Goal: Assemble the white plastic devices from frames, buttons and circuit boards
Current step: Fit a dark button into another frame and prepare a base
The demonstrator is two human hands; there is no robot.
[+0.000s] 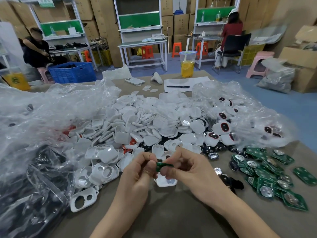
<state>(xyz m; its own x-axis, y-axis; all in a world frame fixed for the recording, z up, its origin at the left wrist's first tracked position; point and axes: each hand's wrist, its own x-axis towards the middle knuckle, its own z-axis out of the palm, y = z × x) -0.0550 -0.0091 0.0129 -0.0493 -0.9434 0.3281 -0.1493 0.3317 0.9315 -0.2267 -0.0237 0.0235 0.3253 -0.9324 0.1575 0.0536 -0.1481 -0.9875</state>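
Left hand [139, 170] and right hand [187, 167] both pinch a green board [165, 164], edge-on, its face hidden; just below, a white frame [166, 182] is half covered by fingers, held or lying I cannot tell

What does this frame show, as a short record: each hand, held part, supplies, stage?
left hand: pinches green circuit board, left end
right hand: pinches same board, right end
white frame: directly under the hands; held or resting on table, cannot tell
supplies: white shell pile behind; loose boards at right
stage: board not yet in frame
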